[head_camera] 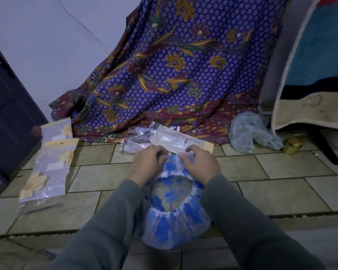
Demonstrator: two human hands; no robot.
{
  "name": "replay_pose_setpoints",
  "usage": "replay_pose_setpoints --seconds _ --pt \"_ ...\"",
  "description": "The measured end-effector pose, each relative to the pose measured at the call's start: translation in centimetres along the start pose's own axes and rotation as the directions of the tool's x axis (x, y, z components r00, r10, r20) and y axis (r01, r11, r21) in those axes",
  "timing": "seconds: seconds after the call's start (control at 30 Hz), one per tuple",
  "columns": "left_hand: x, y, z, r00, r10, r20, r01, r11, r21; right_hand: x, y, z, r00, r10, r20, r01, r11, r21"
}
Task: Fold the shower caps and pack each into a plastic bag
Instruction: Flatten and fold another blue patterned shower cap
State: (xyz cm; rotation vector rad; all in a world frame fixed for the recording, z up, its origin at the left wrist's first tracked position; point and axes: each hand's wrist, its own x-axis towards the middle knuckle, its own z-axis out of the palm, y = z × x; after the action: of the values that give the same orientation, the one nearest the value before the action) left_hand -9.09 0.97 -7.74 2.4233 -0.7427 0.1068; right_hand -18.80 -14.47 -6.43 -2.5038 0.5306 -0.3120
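Note:
A clear shower cap with blue flowers [176, 225] lies open on the tiled floor, its elastic rim facing up. My left hand [146, 164] and my right hand [200, 164] both pinch the cap's far edge, close together. Just beyond the hands lies a flat plastic bag with a barcode label [176, 140]. Two packed bags with yellow flower caps [49, 162] lie to the left. A pale green shower cap [250, 133] sits crumpled at the right.
A purple batik cloth [174, 71] drapes down to the floor behind the bags. A dark door [6, 114] stands at the left. A blue blanket [316, 75] hangs at the right, with a gold wrapper [292, 146] below it.

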Motion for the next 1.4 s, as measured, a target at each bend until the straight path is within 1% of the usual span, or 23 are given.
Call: replay_pose_setpoints --seconds 0.07,0.17,0.23,0.3,0.33,0.43,0.53,0.6,0.67,0.73,0.8,0.83,0.9,0.97,1.0,1.07,1.1,1.13,1.2,1.23,1.3,1.33,1.4 --pt "-0.1 -0.9 0.2 0.996 -0.083 -0.022 0.079 0.986 -0.144 -0.7 1.0 -0.1 0.998 -0.05 -0.038 0.052 0.998 0.045" --pt "-0.5 -1.7 0.6 0.988 -0.143 -0.065 0.13 0.976 -0.175 -1.2 2.4 0.5 0.989 -0.106 -0.103 0.117 0.987 0.107" --pt "-0.8 -1.6 0.8 0.983 -0.155 -0.096 0.139 0.978 -0.159 -0.9 2.6 1.0 0.991 -0.048 -0.127 0.072 0.979 0.193" --pt "-1.0 -1.2 1.0 0.978 -0.169 -0.12 0.153 0.979 -0.134 -0.4 2.6 1.1 0.992 0.071 -0.108 -0.032 0.943 0.33" --pt "-1.1 -1.0 0.9 0.974 -0.18 -0.138 0.164 0.979 -0.118 -0.1 2.8 1.2 0.989 0.113 -0.1 -0.071 0.932 0.356" --pt "-1.1 -1.5 0.4 0.952 -0.239 -0.189 0.234 0.971 -0.051 0.8 4.3 1.2 0.978 0.178 -0.105 -0.151 0.961 0.23" --pt "-1.2 -2.0 0.5 0.955 -0.279 -0.098 0.281 0.96 0.01 1.2 5.4 1.2 0.975 0.222 -0.029 -0.221 0.975 0.025" --pt "-1.0 -2.1 0.9 0.959 -0.275 -0.069 0.276 0.961 -0.001 1.6 5.2 1.6 0.98 0.197 0.016 -0.196 0.978 -0.069" --pt "-0.5 -1.8 0.8 0.966 -0.222 -0.135 0.231 0.971 0.057 2.1 4.6 2.2 0.993 0.119 0.006 -0.118 0.986 -0.118" --pt "-0.1 -1.2 0.2 0.977 -0.091 -0.193 0.133 0.967 0.216 2.5 4.2 2.7 0.997 0.066 -0.034 -0.07 0.99 -0.125" --pt "-0.1 -0.1 -0.3 0.994 -0.032 -0.103 0.065 0.939 0.338 2.9 4.2 3.1 0.997 0.056 -0.06 -0.062 0.992 -0.11" --pt "-0.3 0.4 -0.3 0.999 -0.051 -0.006 0.05 0.929 0.368 3.2 4.2 3.3 0.996 0.069 -0.059 -0.075 0.992 -0.105" --pt "-0.7 0.9 0.5 0.97 -0.139 0.201 0.052 0.92 0.388 3.7 4.4 3.4 0.993 0.105 -0.058 -0.111 0.988 -0.111" --pt "-1.0 0.7 1.2 0.947 -0.138 0.289 0.016 0.922 0.387 4.2 4.5 3.2 0.992 0.107 -0.072 -0.118 0.979 -0.168" --pt "-1.1 0.4 1.4 0.943 -0.119 0.31 -0.012 0.92 0.392 4.4 4.4 2.9 0.992 0.07 -0.105 -0.092 0.969 -0.228" --pt "-1.2 -0.1 1.5 0.935 -0.104 0.338 -0.034 0.924 0.38 4.1 3.7 2.5 0.969 -0.092 -0.228 0.006 0.937 -0.349" --pt "-1.3 -0.3 1.5 0.937 -0.097 0.334 -0.034 0.931 0.365 3.6 2.9 2.2 0.945 -0.171 -0.28 0.058 0.927 -0.37" --pt "-1.4 -0.5 1.7 0.941 -0.089 0.326 -0.028 0.94 0.339 3.0 2.1 2.2 0.935 -0.22 -0.279 0.106 0.921 -0.374" --pt "-1.8 -0.8 1.9 0.946 -0.08 0.313 -0.008 0.963 0.268 1.2 0.8 3.0 0.975 -0.193 -0.113 0.136 0.913 -0.385" --pt "-2.1 -0.8 1.9 0.948 -0.078 0.308 0.003 0.972 0.234 0.3 0.6 3.8 0.992 -0.124 -0.004 0.113 0.915 -0.387" --pt "-2.6 -0.8 1.9 0.95 -0.069 0.304 0.003 0.978 0.211 -1.1 0.9 5.1 0.985 0.012 0.172 0.05 0.934 -0.353" --pt "-2.9 -0.8 1.9 0.947 -0.069 0.315 -0.002 0.976 0.219 -1.5 1.4 5.6 0.975 0.03 0.222 0.046 0.944 -0.327" --pt "-3.6 -1.2 1.9 0.934 -0.1 0.342 0.02 0.973 0.23 -1.9 2.6 5.8 0.966 -0.012 0.257 0.093 0.949 -0.302"
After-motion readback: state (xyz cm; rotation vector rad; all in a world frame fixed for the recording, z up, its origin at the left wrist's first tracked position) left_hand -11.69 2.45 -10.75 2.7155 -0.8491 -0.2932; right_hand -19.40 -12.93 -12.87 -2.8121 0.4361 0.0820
